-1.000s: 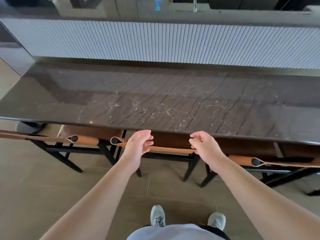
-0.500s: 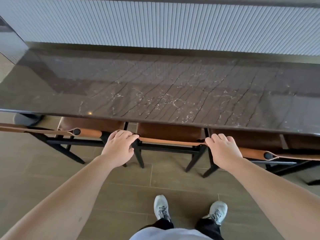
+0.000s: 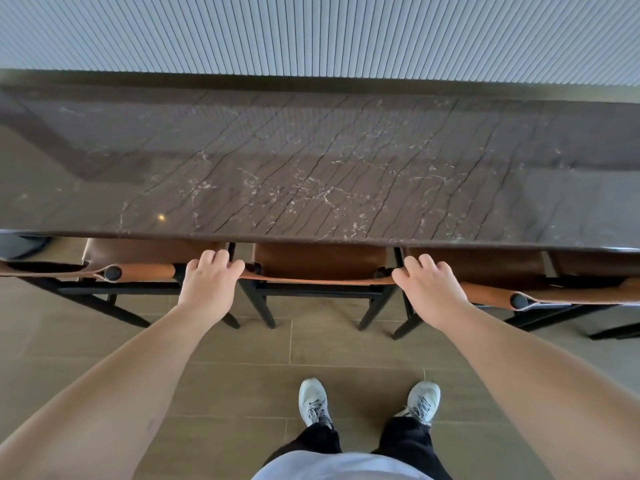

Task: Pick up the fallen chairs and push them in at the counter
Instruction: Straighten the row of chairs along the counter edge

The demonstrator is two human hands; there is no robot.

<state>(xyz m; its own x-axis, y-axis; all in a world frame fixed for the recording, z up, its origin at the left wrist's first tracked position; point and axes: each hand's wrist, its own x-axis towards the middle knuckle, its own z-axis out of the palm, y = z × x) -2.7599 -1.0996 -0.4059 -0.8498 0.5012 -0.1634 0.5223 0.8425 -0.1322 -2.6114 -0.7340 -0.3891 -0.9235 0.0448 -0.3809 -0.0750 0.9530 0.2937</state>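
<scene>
Hands sit on the two ends of the middle chair's (image 3: 320,263) backrest strap (image 3: 318,280), just below the centre of the frame. The left hand (image 3: 207,284) has its fingers curled over the strap's left end, the knuckles bunched close together and the thumb reaching right along the tan leather. The right hand (image 3: 429,289) grips the strap's right end the same way, fingers hooked over the top and thumb pointing left. This chair stands upright, its brown leather seat tucked under the front edge of the dark marble counter (image 3: 311,168), its black legs on the tiled floor (image 3: 242,344).

Just beside it on the left stands a second chair (image 3: 138,258), also upright with its seat under the counter edge; its tan backrest ends in a rolled loop around a black peg. On the right stands a third chair (image 3: 485,268) of the same kind, likewise pushed in, with its own black peg showing at the right. Behind the counter, across the top of the frame, runs a pale ribbed panel (image 3: 311,32). At the bottom centre are two grey sneakers (image 3: 313,400) below black trouser legs.
</scene>
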